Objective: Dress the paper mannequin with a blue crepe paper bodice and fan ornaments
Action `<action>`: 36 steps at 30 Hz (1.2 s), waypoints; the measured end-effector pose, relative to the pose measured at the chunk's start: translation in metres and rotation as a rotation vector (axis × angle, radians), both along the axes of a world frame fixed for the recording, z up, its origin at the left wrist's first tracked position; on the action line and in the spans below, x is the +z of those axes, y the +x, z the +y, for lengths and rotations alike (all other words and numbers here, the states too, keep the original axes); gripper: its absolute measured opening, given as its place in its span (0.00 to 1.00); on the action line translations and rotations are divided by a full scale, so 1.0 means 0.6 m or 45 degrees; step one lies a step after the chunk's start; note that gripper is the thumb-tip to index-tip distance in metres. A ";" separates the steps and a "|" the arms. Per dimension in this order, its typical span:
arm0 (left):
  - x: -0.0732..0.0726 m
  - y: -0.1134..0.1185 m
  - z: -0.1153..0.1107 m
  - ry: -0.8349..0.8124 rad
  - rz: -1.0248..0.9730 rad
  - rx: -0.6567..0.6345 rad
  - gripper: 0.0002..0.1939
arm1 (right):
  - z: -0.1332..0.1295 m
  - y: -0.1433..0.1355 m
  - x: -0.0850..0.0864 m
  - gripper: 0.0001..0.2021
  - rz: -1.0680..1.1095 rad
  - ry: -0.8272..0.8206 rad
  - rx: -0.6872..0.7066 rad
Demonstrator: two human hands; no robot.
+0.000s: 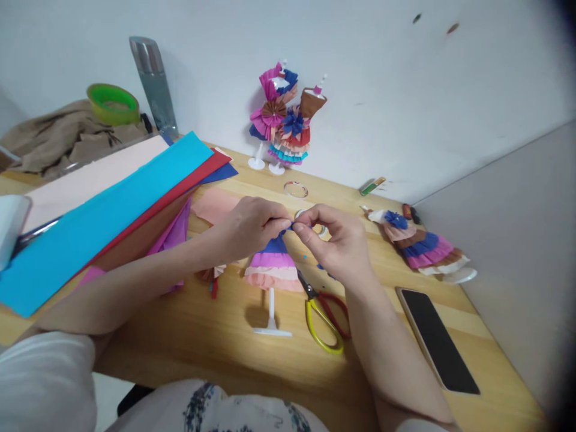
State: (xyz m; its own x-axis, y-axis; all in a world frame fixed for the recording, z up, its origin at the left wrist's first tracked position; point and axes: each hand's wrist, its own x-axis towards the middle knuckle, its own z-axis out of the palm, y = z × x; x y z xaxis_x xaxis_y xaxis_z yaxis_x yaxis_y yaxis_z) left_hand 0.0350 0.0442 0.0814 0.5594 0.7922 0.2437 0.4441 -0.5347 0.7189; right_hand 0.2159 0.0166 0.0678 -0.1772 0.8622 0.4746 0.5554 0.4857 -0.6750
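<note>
My left hand (254,225) and my right hand (337,237) meet near the middle of the view, thumbs and forefingers pinching a small piece of blue paper (291,226) between them. Below the hands, a small mannequin dress (272,264) of blue, purple, pale pink and peach ruffled paper lies on the table, its white stand (271,315) pointing toward me. The top of this dress is hidden behind the hands. Scissors (326,318) with yellow and red handles lie right of the stand, beside small blue scraps.
Coloured paper sheets (112,210) cover the left side. Two dressed mannequins (283,120) stand by the wall; another (423,246) lies at the right, above a phone (438,339). A bottle (155,84), green tape (114,107) and brown cloth (58,138) are at the back left.
</note>
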 end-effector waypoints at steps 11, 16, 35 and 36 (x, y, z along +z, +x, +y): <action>0.015 -0.024 0.013 0.075 -0.150 0.050 0.09 | 0.000 0.000 0.003 0.07 -0.018 0.075 0.010; -0.003 -0.018 0.023 0.187 -0.094 -0.028 0.12 | -0.002 -0.001 0.002 0.07 -0.050 0.122 0.026; 0.009 -0.019 0.012 0.091 -0.070 0.005 0.08 | -0.002 0.000 0.002 0.05 -0.018 0.105 0.101; 0.008 -0.019 0.012 0.081 -0.073 -0.002 0.08 | -0.002 0.000 0.001 0.03 -0.022 0.097 0.085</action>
